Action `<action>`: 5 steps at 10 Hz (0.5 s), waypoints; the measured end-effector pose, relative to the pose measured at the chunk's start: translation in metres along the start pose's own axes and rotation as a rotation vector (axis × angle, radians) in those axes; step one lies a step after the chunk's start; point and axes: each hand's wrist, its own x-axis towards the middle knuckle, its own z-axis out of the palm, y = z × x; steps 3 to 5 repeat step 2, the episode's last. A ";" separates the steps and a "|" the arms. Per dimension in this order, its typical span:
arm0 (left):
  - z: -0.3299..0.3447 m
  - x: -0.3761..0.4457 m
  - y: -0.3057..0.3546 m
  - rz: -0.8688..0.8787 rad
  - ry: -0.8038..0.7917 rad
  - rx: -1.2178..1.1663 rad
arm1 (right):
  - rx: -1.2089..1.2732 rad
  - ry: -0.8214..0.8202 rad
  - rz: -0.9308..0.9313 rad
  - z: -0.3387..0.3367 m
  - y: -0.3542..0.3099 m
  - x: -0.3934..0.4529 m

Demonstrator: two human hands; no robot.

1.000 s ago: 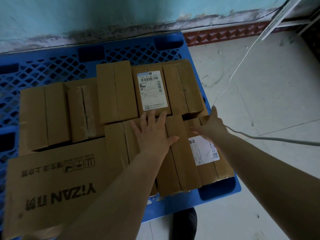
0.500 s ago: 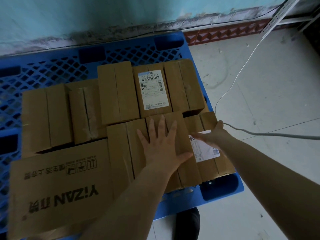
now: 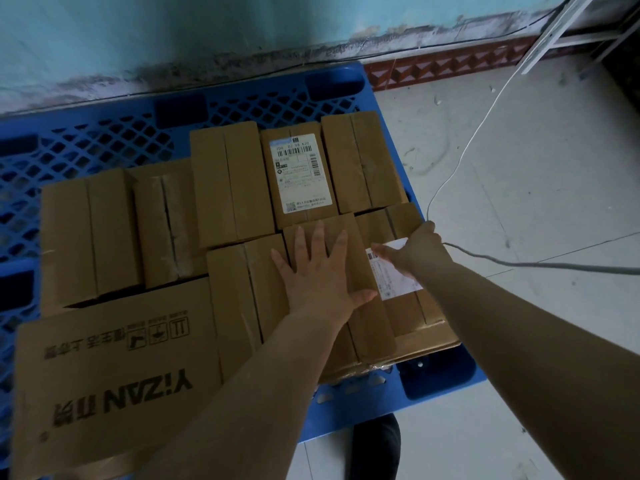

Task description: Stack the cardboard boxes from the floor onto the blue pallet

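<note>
Left hand (image 3: 320,271) lies flat, palm down and fingers spread, on top of the middle front box (image 3: 341,306); nothing is clasped. Right hand (image 3: 415,252) rests with fingers loosely apart on the labelled front box (image 3: 412,313) at the pallet's right edge, fingertips touching that box's white shipping label (image 3: 394,275) — pressing, not gripping. The two boxes sit side by side, touching, in the front row on the blue pallet (image 3: 104,133), near its front right corner. A third plain box (image 3: 239,299) stands just to the left of the middle one. Further left, a larger flat carton printed YIZAN (image 3: 114,375) lies across the near left part of the pallet, its print upside down to the camera. Behind the front row runs a back row of five boxes — one of them, the barcode-labelled box (image 3: 299,174), touches the far end of the middle front box. The pallet's open lattice shows beyond the boxes, up to a teal wall (image 3: 242,26). On the pale floor (image 3: 536,168) to the right, a grey cable (image 3: 536,266) trails off near the right wrist.
</note>
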 end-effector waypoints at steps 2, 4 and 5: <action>-0.031 -0.017 -0.005 -0.102 0.242 -0.646 | 0.042 0.146 -0.490 -0.024 -0.015 -0.042; -0.031 -0.017 -0.005 -0.102 0.242 -0.646 | 0.042 0.146 -0.490 -0.024 -0.015 -0.042; -0.031 -0.017 -0.005 -0.102 0.242 -0.646 | 0.042 0.146 -0.490 -0.024 -0.015 -0.042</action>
